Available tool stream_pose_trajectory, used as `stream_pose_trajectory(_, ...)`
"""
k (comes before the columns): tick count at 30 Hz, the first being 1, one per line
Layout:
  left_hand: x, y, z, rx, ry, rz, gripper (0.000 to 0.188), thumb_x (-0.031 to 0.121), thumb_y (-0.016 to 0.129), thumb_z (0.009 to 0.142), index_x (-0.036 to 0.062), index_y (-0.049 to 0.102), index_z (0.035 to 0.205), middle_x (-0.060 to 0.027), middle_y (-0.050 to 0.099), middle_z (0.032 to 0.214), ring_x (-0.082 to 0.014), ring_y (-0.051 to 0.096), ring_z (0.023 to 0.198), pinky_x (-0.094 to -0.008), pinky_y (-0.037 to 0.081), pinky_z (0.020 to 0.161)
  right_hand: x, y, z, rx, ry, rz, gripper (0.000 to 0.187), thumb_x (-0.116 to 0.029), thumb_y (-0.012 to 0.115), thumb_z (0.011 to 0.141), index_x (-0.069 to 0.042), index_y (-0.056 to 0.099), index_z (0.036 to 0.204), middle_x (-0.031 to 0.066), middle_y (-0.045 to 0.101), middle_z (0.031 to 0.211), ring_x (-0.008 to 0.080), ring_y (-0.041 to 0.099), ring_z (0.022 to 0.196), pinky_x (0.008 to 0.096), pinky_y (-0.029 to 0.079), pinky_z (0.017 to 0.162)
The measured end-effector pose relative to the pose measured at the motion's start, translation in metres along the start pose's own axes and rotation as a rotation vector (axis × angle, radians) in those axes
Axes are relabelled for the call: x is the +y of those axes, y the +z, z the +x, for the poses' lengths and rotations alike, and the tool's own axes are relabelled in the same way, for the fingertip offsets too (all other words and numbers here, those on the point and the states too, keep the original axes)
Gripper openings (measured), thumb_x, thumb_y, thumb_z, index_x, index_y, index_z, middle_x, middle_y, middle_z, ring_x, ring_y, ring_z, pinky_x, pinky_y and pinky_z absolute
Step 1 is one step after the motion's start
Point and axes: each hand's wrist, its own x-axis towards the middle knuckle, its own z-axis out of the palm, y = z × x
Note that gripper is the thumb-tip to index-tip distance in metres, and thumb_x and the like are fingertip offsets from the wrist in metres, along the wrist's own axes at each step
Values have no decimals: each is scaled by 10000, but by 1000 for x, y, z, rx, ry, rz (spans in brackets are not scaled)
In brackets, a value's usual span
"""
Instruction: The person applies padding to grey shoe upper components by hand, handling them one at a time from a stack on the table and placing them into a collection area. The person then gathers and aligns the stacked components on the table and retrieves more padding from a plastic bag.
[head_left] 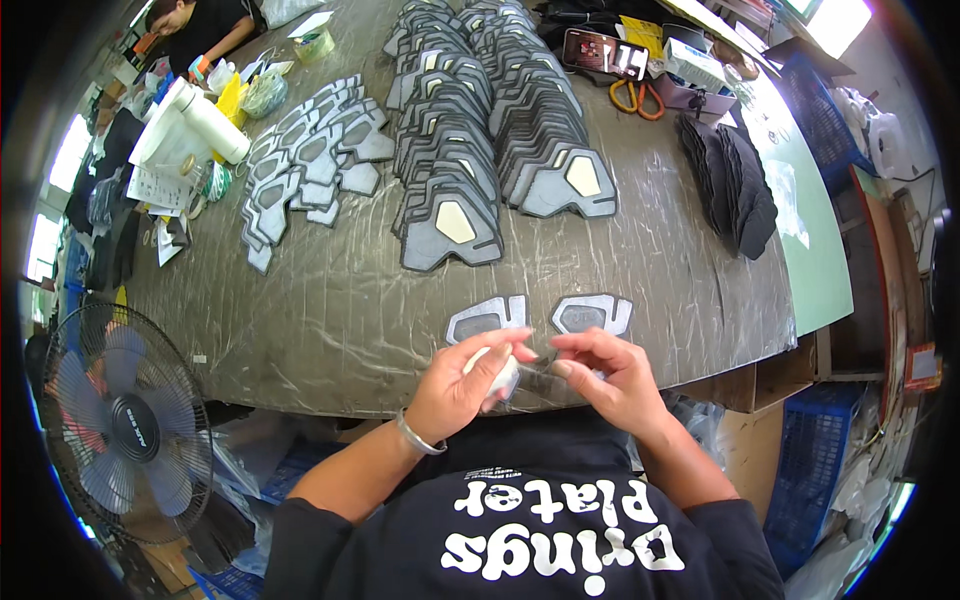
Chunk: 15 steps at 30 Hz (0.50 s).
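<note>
My left hand (455, 390), with a silver bracelet at the wrist, is closed round a small white bundle (490, 366) that looks partly wrapped in clear plastic. Close beside it, my right hand (622, 385) has its thumb and fingertips pinched together. What those fingers hold is too small to make out. Just beyond my hands, two flat grey pieces with dark edges lie side by side, a left one (485, 318) and a right one (592, 314). Farther off, two long overlapping rows of similar grey pieces run away from me, a left row (425, 236) and a right row (545, 192), their front pieces bearing cream patches.
More grey pieces (318, 158) are fanned out at the left, near a white bottle (215, 122). Orange-handled scissors (637, 100), a phone (605, 54) and black pieces (728, 185) occupy the right. A fan (137, 425) stands at the left edge; another person (205, 35) sits far left.
</note>
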Motion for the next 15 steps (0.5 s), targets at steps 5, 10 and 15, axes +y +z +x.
stream_pose_trajectory(5, -5, 12, 20, -129, -55, -451, 641, 496, 317, 1005, 23, 287, 1437, -80, 605, 930, -118, 498, 584, -234, 393, 470, -18, 2, 16, -126, 188, 277, 217, -124, 703, 852, -35, 688, 1050, 9, 564, 795, 44, 521, 657, 206, 427, 586)
stream_pose_trajectory(10, -8, 20, 28, -65, -26, -296, 627, 503, 316, 1004, 17, 356, 1397, -86, 602, 942, -127, 521, 602, -237, 400, 472, -15, -4, 19, -86, -64, -45, 186, -119, 709, 839, -54, 709, 1013, 22, 560, 802, 84, 530, 660, 242, 437, 573)
stream_pose_trajectory(15, -14, 27, 33, -35, -103, -356, 605, 501, 348, 1000, -5, 451, 1316, -57, 582, 916, -90, 533, 656, -208, 434, 508, -2, -9, 15, -102, 7, 83, 135, -82, 679, 859, -11, 666, 972, 35, 611, 847, 95, 587, 719, 251, 486, 621)
